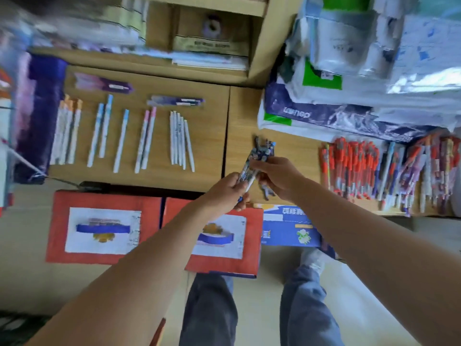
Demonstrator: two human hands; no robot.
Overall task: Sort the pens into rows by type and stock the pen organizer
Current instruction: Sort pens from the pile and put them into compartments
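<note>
Both hands meet over the table [249,116], sharing one bundle of blue-patterned pens [260,153]. The left hand [228,193] has its fingers curled round the lower ends, steadying the bunch. The right hand [278,177] pinches it nearer the caps — probably to draw out pens of one kind. The sorted rows [147,139] lie side by side to the left, grouped by cap colour so types stay apart — the unsorted red heap [359,168] lies at the right.
</note>
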